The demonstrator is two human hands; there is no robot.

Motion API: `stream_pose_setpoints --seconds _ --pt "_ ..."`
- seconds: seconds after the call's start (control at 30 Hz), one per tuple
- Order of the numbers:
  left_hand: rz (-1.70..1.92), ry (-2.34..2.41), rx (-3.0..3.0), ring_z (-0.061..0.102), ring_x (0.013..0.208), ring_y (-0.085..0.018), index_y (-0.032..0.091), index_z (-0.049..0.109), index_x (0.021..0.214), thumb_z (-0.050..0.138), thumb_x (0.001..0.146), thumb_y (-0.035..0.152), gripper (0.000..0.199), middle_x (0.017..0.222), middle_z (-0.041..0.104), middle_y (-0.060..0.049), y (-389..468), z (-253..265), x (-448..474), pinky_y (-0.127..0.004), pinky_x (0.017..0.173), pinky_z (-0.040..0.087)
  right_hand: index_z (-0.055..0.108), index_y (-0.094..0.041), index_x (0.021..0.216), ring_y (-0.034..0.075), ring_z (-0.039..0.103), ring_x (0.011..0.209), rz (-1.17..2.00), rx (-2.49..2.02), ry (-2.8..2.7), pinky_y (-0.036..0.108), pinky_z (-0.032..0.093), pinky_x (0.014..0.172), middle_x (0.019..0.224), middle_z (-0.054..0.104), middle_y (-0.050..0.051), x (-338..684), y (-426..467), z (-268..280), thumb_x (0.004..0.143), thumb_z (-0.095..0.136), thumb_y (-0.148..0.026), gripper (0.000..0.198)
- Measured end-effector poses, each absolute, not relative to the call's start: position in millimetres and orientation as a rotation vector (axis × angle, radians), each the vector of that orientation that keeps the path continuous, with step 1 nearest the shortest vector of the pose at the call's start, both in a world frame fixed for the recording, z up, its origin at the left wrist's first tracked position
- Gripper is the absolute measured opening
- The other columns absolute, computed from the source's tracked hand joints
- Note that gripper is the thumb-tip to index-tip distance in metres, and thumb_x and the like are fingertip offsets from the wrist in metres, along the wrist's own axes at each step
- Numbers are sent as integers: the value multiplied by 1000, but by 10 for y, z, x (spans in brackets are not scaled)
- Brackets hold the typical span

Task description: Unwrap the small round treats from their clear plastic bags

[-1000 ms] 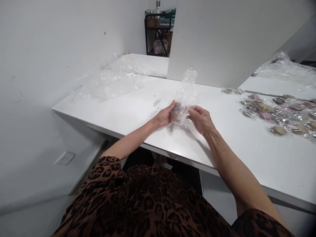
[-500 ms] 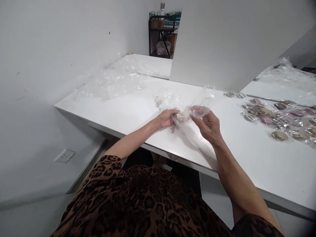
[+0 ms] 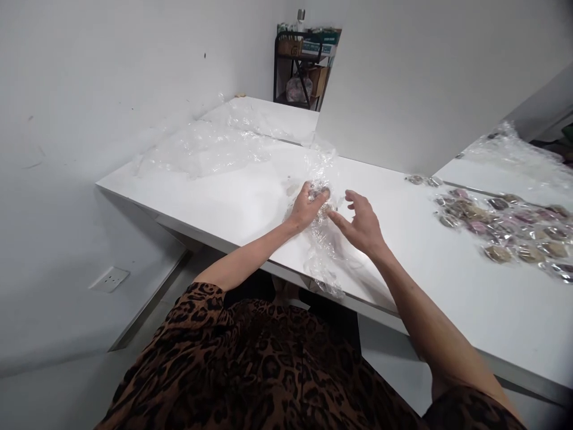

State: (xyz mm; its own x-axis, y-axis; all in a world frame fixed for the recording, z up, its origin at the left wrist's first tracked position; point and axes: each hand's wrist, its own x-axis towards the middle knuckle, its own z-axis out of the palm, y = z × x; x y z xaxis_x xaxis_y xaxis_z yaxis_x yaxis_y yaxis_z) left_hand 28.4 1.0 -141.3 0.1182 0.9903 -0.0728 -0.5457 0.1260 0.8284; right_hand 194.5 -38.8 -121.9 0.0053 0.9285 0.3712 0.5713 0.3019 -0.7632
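Observation:
My left hand (image 3: 308, 206) is closed on a small bundle partly covered by crinkled clear plastic wrap (image 3: 323, 239). The wrap runs from behind the hand down over the front edge of the white table (image 3: 250, 209). What lies inside the bundle is largely hidden by fingers and glare; a bit of brownish and pinkish colour shows through. Just to the right, my right hand (image 3: 362, 224) has its fingers spread, the thumb close to the wrap and the fingertips apart from it.
Several plastic-wrapped brown and pink pieces (image 3: 496, 254) lie on the table at the right. A heap of loose clear plastic (image 3: 201, 146) rests at the back left. A pale upright panel (image 3: 430, 77) stands behind the table, with a black shelf (image 3: 298, 57) beyond.
My right hand has opened and let go of the plastic it was pinching. The wrap now hangs lengthwise across the bundle and past the table's front edge. My left hand has risen slightly.

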Motion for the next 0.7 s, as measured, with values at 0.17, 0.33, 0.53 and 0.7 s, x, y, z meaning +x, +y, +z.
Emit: stream_pose_setpoints --seconds 0.17,0.33,0.53,0.7 --pt "1239 708 743 68 91 -14 19 61 109 83 84 21 33 98 72 -3 83 -1448 264 -31 92 52 61 -21 80 15 58 74 768 -1239 -1391 30 50 63 85 67 5 1910 -216 -1315 82 71 -67 47" --pt "1102 690 562 67 78 -13 16 60 104 81 84 13 29 89 71 -3 187 -1509 283 -29 82 54 50 -23 78 8 41 54 1061 -1175 -1164 23 29 44 86 70 3 1913 -244 -1182 73 80 -64 51" --pt "1253 827 646 67 80 -11 22 60 112 83 85 19 35 91 69 1 114 -1492 304 -24 77 53 58 -24 77 12 45 58 459 -1300 -1486 29 36 55 69 59 0 1804 -377 -1066 89 68 -62 41" --pt "1145 852 461 66 73 -14 19 64 106 58 103 44 25 78 63 0 90 -1394 313 -25 74 54 65 -27 94 19 56 69 391 -1330 -1889 32 41 66 83 67 5 1483 -556 -1151 100 50 -57 34"
